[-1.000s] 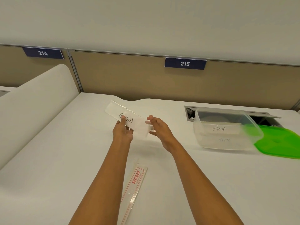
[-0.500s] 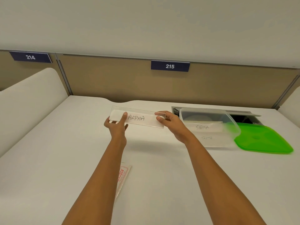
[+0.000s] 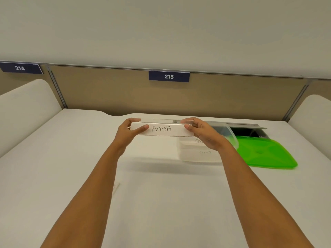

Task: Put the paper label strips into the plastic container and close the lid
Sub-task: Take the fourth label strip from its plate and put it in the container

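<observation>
Holding ALPHA strip (image 3: 162, 129) level, left hand (image 3: 128, 134) and right hand (image 3: 202, 134) pinching ends; next likely lowering it into open container (image 3: 197, 154), lid (image 3: 265, 153) after.

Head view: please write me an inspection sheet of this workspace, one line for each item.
Surface: white table, no stains seen.
Job's things: ALPHA strip in clear plastic, held above the table; open plastic container with written strips inside; green lid lying beside it.
Clutter: packet edge beside the left forearm.
Grips: left hand and right hand each pinch one end of the ALPHA strip.
Cables: nothing seen.
Surroundings: tan partition; signs 214 and 215.
</observation>
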Action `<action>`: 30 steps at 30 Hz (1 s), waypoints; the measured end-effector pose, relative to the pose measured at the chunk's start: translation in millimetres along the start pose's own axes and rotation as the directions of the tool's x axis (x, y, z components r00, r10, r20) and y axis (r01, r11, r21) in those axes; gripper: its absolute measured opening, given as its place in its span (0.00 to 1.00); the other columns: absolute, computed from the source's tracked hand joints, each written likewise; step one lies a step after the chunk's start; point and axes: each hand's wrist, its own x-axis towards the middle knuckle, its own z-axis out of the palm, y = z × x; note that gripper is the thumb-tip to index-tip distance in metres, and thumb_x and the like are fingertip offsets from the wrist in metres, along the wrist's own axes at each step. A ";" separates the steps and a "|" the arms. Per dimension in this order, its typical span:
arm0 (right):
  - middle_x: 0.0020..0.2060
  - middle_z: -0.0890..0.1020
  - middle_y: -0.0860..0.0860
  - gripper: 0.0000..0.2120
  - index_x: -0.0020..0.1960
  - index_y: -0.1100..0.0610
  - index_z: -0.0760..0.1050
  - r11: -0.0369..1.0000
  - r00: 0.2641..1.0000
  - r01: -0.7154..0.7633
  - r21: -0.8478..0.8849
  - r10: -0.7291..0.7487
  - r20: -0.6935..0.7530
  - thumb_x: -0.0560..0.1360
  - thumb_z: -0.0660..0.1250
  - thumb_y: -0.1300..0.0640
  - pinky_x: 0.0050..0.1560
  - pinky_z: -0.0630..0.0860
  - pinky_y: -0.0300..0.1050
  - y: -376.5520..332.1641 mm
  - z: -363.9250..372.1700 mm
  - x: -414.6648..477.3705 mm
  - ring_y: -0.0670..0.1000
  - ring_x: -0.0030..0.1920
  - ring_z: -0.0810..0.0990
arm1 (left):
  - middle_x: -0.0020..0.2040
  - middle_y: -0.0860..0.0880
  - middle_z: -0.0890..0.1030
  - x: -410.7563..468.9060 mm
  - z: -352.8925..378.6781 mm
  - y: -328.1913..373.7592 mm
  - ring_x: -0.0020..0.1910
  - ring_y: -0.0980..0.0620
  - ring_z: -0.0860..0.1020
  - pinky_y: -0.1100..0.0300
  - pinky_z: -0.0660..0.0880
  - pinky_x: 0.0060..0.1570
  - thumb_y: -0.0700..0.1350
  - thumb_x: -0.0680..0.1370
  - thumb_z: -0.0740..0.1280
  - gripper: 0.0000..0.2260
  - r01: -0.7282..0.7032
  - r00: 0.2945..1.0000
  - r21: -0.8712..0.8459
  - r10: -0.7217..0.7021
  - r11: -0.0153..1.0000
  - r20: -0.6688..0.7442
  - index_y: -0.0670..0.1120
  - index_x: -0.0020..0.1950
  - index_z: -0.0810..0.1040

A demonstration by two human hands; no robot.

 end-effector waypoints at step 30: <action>0.56 0.82 0.54 0.17 0.58 0.57 0.78 0.518 0.992 -0.092 -0.850 0.124 -0.032 0.70 0.74 0.61 0.59 0.74 0.46 35.4 -144.4 1.4 0.54 0.57 0.79 | 0.58 0.44 0.79 25.0 186.4 16.5 0.52 0.44 0.78 0.57 0.73 0.44 0.56 0.68 0.75 0.23 -0.172 0.975 0.805 -0.017 0.568 0.221 0.48 0.60 0.79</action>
